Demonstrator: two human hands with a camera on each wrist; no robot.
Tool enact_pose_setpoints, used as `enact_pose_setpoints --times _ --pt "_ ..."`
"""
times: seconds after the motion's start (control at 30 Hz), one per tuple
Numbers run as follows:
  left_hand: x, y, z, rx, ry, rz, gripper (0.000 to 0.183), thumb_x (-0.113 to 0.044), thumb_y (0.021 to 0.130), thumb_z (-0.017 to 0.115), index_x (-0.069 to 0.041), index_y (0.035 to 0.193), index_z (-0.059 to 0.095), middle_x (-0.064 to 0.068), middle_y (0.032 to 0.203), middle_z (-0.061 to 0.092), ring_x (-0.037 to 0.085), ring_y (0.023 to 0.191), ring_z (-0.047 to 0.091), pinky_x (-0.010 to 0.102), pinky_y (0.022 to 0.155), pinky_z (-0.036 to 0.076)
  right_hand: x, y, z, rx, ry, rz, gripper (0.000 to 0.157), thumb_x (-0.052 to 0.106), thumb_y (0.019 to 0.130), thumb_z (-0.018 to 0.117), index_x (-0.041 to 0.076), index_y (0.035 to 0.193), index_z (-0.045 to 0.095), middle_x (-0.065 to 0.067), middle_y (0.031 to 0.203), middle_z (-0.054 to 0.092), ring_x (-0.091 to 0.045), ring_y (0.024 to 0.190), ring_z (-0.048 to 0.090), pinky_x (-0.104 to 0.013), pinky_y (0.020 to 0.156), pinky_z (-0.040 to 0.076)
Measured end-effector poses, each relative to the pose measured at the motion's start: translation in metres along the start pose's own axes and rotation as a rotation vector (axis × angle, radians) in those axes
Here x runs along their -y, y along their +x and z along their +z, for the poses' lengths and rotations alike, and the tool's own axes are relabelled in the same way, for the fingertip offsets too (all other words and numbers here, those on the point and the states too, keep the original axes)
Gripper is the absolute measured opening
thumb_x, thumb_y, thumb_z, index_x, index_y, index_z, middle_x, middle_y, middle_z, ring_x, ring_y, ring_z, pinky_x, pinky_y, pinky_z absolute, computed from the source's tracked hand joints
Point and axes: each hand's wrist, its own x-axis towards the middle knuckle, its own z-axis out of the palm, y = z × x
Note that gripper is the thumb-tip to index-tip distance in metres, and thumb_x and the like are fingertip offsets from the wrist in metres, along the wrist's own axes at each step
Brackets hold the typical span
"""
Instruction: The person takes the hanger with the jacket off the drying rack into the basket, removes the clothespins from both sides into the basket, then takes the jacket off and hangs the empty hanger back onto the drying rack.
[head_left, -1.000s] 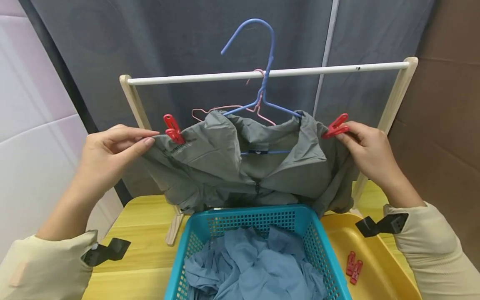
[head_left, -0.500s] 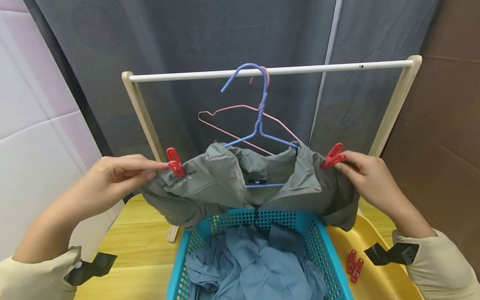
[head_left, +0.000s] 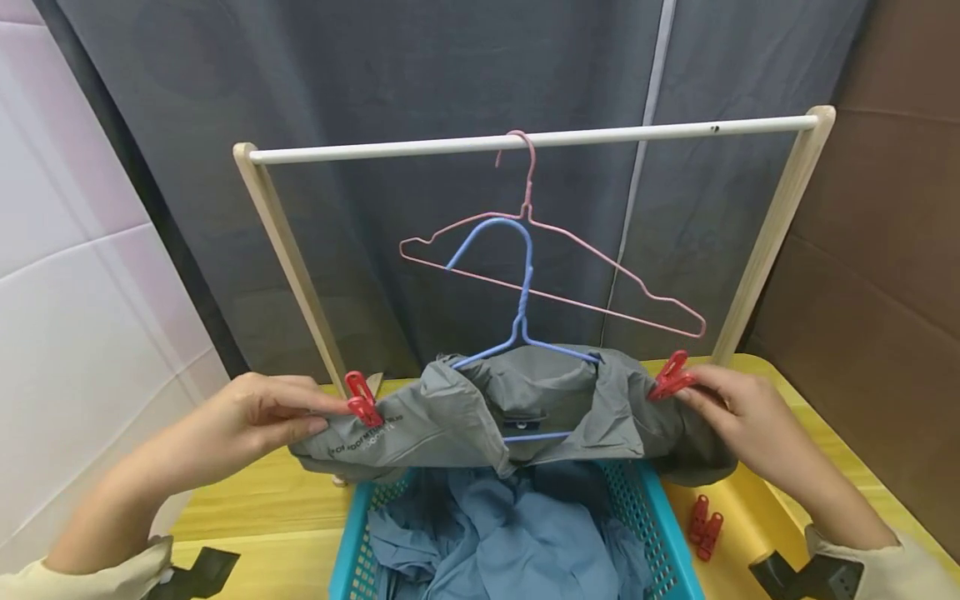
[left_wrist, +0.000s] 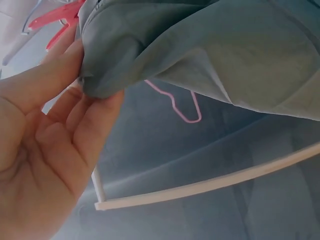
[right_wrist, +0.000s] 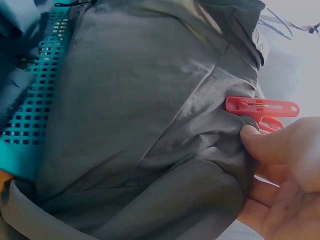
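Observation:
A grey collared shirt [head_left: 442,425] hangs on a blue wire hanger [head_left: 522,292], whose hook stands free below the rail. Two red clothespins are clipped at its shoulders, a left clothespin [head_left: 363,400] and a right clothespin [head_left: 672,377]. My left hand [head_left: 262,417] pinches the shirt's left-side shoulder fabric between thumb and fingers, just outside that clip. On the other side, my right hand [head_left: 738,417] pinches the opposite shoulder; in the right wrist view its thumb presses the cloth right beside the clothespin [right_wrist: 262,107]. The shirt's lower part is hidden behind its front.
A white rail [head_left: 390,150] on wooden posts carries a pink hanger [head_left: 585,242]. Below the shirt stands a teal basket [head_left: 678,567] with blue cloth [head_left: 517,542]. Spare red clothespins [head_left: 705,529] lie in a yellow tray [head_left: 750,500] to its right.
Both hands have lowered the shirt and blue hanger together, from the hook above the rail to well below it. The pink hanger now shows fully behind.

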Motion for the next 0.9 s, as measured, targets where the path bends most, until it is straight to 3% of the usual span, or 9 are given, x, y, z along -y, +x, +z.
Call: enact_pose_setpoints --times 0.27,0.57,0.67,0.77,0.9 --pt "0.016 -0.012 0.022 0.060 -0.171 0.040 0.045 0.017 0.077 0.060 -0.007 0.114 0.065 0.002 0.087 0.063 0.012 0.067 0.053 0.024 0.049 0.044 0.003 -0.027 0.004 0.054 0.019 -0.002 0.022 -0.001 0.072 0.072 0.016 0.086 0.068 0.011 0.081 0.064 -0.004 0.072 0.056 -0.012 0.066 0.043" --pt "0.025 -0.020 0.039 0.123 -0.222 -0.075 0.034 0.007 0.082 0.061 -0.005 0.113 0.065 0.003 0.101 0.066 0.008 0.081 0.058 0.024 0.063 0.051 -0.003 -0.045 0.012 0.189 0.124 0.019 0.018 0.001 0.077 0.070 0.018 0.082 0.064 0.016 0.074 0.057 0.001 0.061 0.046 -0.019 0.052 0.041" --pt "0.030 -0.022 0.046 0.134 -0.247 -0.122 0.030 0.004 0.083 0.061 -0.004 0.112 0.066 0.001 0.102 0.065 0.006 0.070 0.054 0.022 0.054 0.047 -0.007 -0.049 0.015 0.247 0.168 0.029 0.015 0.004 0.080 0.067 0.018 0.082 0.064 0.016 0.072 0.056 0.002 0.058 0.044 -0.020 0.050 0.040" --pt "0.037 -0.023 0.053 0.155 -0.307 -0.177 0.028 0.004 0.084 0.060 -0.001 0.111 0.066 0.000 0.097 0.065 0.010 0.051 0.037 0.025 0.042 0.036 -0.014 -0.053 0.020 0.302 0.219 0.032 0.012 0.005 0.082 0.065 0.017 0.083 0.064 0.016 0.071 0.056 0.002 0.057 0.044 -0.020 0.049 0.040" --pt "0.046 -0.022 0.064 0.181 -0.328 -0.219 0.025 0.003 0.085 0.060 0.002 0.109 0.066 0.003 0.097 0.065 0.010 0.052 0.037 0.024 0.044 0.037 -0.023 -0.059 0.027 0.392 0.283 0.066 0.009 0.007 0.086 0.062 0.015 0.085 0.065 0.014 0.075 0.057 0.001 0.061 0.045 -0.021 0.052 0.041"
